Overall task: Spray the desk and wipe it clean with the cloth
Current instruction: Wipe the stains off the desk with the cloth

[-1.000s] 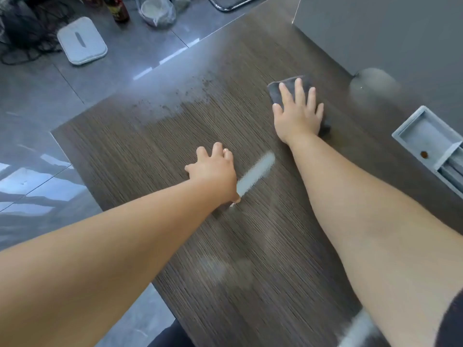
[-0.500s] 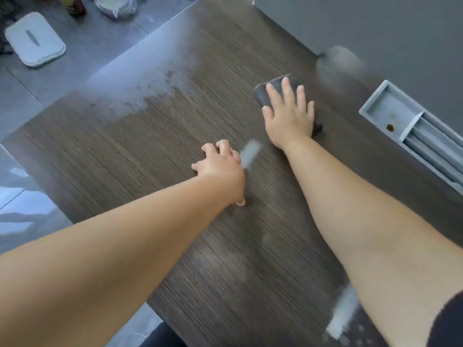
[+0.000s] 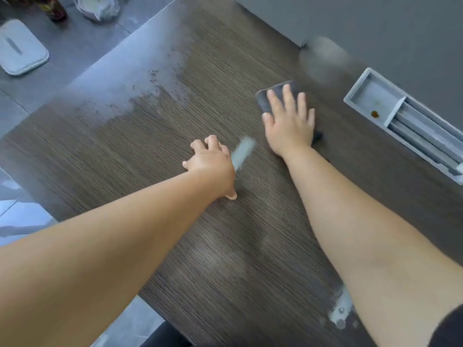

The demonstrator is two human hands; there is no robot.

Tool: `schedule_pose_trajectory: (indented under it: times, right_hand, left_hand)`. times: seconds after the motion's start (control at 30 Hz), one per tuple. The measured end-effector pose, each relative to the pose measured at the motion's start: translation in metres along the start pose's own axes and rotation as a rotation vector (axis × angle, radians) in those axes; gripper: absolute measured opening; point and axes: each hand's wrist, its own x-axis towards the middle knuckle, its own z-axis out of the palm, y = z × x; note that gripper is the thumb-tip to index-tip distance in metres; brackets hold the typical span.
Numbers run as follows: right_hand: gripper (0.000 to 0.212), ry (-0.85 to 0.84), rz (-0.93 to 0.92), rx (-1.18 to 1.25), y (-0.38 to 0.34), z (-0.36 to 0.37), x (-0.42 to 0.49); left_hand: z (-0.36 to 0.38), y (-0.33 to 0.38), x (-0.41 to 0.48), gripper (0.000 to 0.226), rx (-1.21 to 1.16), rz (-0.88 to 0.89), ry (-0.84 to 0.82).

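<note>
the dark wood-grain counter [image 3: 155, 146] fills most of the frame, running from the lower middle up to the top centre. a pale, hazy film with dark specks covers its upper-left part, and a short pale streak [image 3: 242, 152] lies near the centre, between the two hands. another whitish smear [image 3: 340, 309] sits at the lower right, beside the right forearm. a grey panel [image 3: 375, 28] takes up the upper right corner, and along the right edge a light grey recessed tray [image 3: 370, 95] is set into the counter, with a small brown spot in its square compartment. grey floor tiles [image 3: 70, 51] show in the upper left, carrying a flat white rounded object [image 3: 20, 47], a dark bottle at the top edge and a crumpled clear bag beside it. the right hand [image 3: 290, 123] lies flat in the upper centre-right, fingers spread and palm down, pressing on a dark grey cloth [image 3: 265, 98] whose far edge and a corner by the wrist stick out from under it. the left hand [image 3: 213, 164] rests near the centre of the frame with fingers curled under, knuckles up, touching the counter and holding nothing that i can see.
</note>
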Motion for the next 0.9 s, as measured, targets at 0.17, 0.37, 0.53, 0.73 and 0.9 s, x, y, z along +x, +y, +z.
schedule_pose_trajectory:
  times: [0.17, 0.37, 0.53, 0.73, 0.9]
  right_hand:
    - [0.054, 0.027, 0.241, 0.030, 0.016, 0.007, -0.056]
    - [0.053, 0.001, -0.147, -0.012, -0.026, 0.015, -0.067]
    - [0.053, -0.005, 0.123, 0.028, 0.032, -0.003, -0.028]
    - [0.053, 0.022, 0.170, 0.006, 0.011, 0.015, -0.124]
    - [0.049, -0.039, -0.046, 0.009, 0.039, 0.000, -0.059]
  left_hand:
    - [0.002, -0.002, -0.004, 0.125, -0.020, 0.028, 0.025]
    - [0.003, -0.006, -0.008, 0.122, -0.044, 0.038, 0.072]
    - [0.009, -0.011, -0.011, 0.119, -0.114, 0.033, 0.087]
    - [0.021, 0.018, -0.019, 0.090, -0.227, 0.133, 0.198]
    - [0.016, 0.052, -0.021, 0.069, -0.228, 0.216, 0.268]
